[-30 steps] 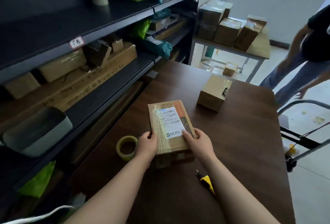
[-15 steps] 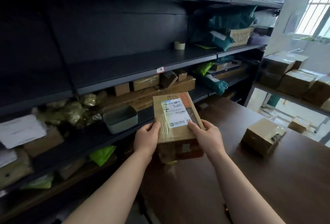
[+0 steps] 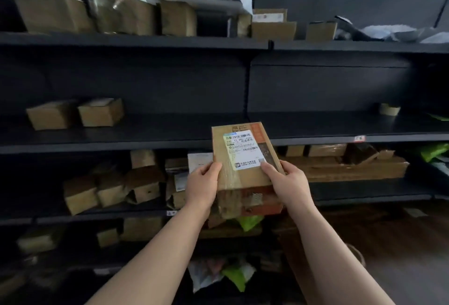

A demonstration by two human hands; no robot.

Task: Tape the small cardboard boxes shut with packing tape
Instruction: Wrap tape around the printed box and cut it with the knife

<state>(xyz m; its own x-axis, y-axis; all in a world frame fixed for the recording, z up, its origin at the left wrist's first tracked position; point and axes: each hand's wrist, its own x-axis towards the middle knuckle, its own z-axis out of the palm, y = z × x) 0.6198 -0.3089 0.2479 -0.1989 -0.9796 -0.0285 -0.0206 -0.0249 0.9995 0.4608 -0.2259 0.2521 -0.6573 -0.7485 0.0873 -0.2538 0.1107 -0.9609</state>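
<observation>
Shift of place, chiefly. One second back, lying flat on a brown table beside a roll of tape; now lifted clear and held in the air before the dark shelving (image 3: 315, 86), about level with the front edge of its middle shelf (image 3: 109, 143). Meant here: the small cardboard box (image 3: 239, 176), with its label (image 3: 243, 150) facing up and clear film glinting across the top.

Gripped at the near end from both sides. Left hand (image 3: 201, 183) curled round the left edge, thumb on top. Right hand (image 3: 289, 183) curled round the right edge, thumb pressing the label's lower corner. Same two-handed hold as before, only carried upward and turned toward the racks.

Judging by the film over the top, probably taped already, so more likely being shelved than sealed; cannot be told whether every seam is closed. No tape in either hand, hence no sealing under way now.

Behind the box, a bare stretch of the middle shelf: a likely spot for setting down. Toward that shelf's left end, two small boxes (image 3: 75, 114); near its right end, a spare tape roll (image 3: 389, 109). More cartons crowded along the top shelf (image 3: 145, 40).
</observation>
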